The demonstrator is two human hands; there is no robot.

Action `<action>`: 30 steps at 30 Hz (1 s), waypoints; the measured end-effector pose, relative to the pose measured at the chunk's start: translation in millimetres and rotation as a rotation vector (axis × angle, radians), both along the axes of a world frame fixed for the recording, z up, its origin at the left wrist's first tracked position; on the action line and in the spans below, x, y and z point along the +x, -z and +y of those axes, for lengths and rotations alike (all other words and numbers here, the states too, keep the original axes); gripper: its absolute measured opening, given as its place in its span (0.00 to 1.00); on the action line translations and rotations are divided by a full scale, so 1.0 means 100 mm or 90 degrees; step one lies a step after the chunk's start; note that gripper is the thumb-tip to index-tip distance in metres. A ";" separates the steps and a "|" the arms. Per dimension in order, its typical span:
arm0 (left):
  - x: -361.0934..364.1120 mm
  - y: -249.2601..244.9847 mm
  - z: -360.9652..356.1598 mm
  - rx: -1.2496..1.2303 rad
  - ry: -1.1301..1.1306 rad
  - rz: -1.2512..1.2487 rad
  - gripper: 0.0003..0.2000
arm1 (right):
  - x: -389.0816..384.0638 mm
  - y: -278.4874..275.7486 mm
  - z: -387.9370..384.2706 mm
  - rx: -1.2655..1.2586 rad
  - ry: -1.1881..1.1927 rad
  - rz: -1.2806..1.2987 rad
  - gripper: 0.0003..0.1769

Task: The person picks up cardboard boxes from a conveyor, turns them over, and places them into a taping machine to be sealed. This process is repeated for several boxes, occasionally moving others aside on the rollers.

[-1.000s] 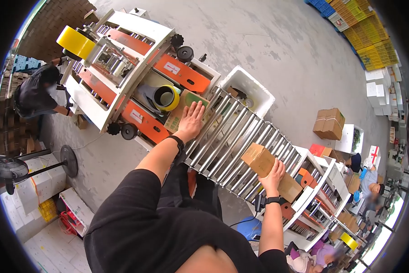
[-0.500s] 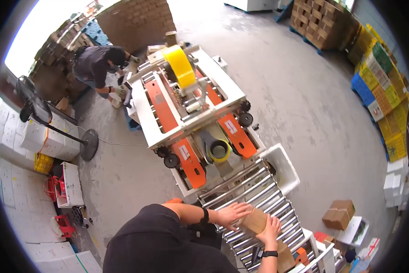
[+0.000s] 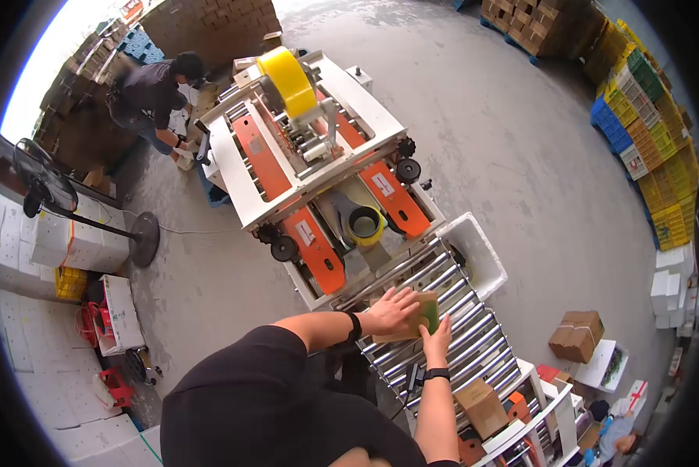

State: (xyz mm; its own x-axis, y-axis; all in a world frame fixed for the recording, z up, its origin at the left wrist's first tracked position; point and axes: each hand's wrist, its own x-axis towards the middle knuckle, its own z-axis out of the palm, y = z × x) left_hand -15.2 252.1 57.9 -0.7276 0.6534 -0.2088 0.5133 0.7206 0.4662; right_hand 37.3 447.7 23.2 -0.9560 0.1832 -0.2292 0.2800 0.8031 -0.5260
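Note:
A small brown carton (image 3: 405,330) with a green patch lies on the metal roller conveyor (image 3: 460,325), held between my two hands. My left hand (image 3: 391,310) rests over its far left part with the fingers spread. At the carton's right edge, my right hand (image 3: 437,336) presses with fingers and thumb. Just beyond them is the taping machine (image 3: 237,204) with orange side plates and a yellow tape roll (image 3: 289,81). Another brown carton (image 3: 482,407) sits on the rollers nearer me, to the right.
Beside the conveyor stands a white foam box (image 3: 486,265). A co-worker (image 3: 149,97) bends at the machine's far left. There is a black fan (image 3: 143,237) on the left. A tied carton bundle (image 3: 576,336) lies on the floor at right, and another person (image 3: 618,436) shows at lower right.
Both hands and the carton have moved forward along the rollers towards the taping machine. The green patch now shows. The co-worker has straightened somewhat, and the whole view has shifted.

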 end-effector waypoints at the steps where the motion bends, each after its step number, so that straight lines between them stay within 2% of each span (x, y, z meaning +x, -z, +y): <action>1: 0.09 -0.04 0.05 0.037 0.049 0.019 0.37 | 0.00 -0.03 -0.03 -0.029 0.046 0.011 0.47; 2: 0.17 -0.06 0.11 -0.015 0.097 0.025 0.40 | 0.03 0.00 -0.05 -0.048 0.108 0.019 0.45; 4: 0.29 -0.01 0.15 -0.075 0.085 -0.005 0.45 | 0.07 0.09 -0.06 -0.094 0.157 -0.018 0.41; 6: 0.33 0.04 0.14 -0.088 0.073 0.018 0.44 | 0.08 0.27 -0.12 -0.302 0.295 -0.087 0.36; 7: 0.32 0.05 0.12 -0.076 0.049 0.078 0.43 | 0.06 0.32 -0.18 -0.317 0.301 -0.044 0.34; 8: 0.30 0.05 0.09 -0.081 0.036 0.005 0.38 | 0.02 0.37 -0.22 -0.357 0.321 -0.046 0.33; 10: 0.22 0.06 0.00 -0.095 -0.013 -0.007 0.39 | -0.17 0.43 -0.35 -0.377 0.279 -0.020 0.34; 12: 0.06 0.09 -0.14 -0.086 -0.053 -0.016 0.41 | -0.42 0.38 -0.54 -0.272 0.186 0.057 0.33; 13: -0.03 0.08 -0.22 -0.091 -0.073 -0.019 0.42 | -0.56 0.36 -0.63 -0.275 0.195 0.007 0.33; 18: -0.39 0.09 -0.51 -0.106 -0.140 -0.029 0.40 | -1.15 0.22 -1.06 -0.310 0.209 0.015 0.32; 22: -0.44 0.29 -0.57 -0.196 -0.164 0.136 0.34 | -1.41 0.34 -1.23 -0.293 0.151 0.058 0.32; 23: -0.42 0.24 -0.59 -0.162 -0.190 0.086 0.31 | -1.44 0.41 -1.30 -0.264 0.100 0.109 0.35; 26: -0.29 0.11 -0.58 0.032 -0.115 0.002 0.31 | -1.51 0.16 -1.37 -0.389 0.183 -0.014 0.38; 28: -0.14 0.08 -0.50 0.119 -0.068 -0.026 0.30 | -1.46 0.20 -1.21 -0.392 0.207 -0.021 0.39; 29: -0.05 0.13 -0.47 0.076 -0.051 -0.031 0.29 | -1.38 0.38 -1.00 -0.322 0.161 0.039 0.38; 30: 0.03 0.22 -0.43 0.037 -0.035 -0.032 0.29 | -1.28 0.21 -0.74 -0.247 0.117 0.054 0.36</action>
State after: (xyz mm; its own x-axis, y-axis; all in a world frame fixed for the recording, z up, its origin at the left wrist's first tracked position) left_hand -11.8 208.7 36.2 -0.7526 0.6244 -0.2093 0.4483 0.7186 0.5317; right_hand -90.5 373.5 2.3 -0.9340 0.2669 -0.2374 0.3427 0.4822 -0.8063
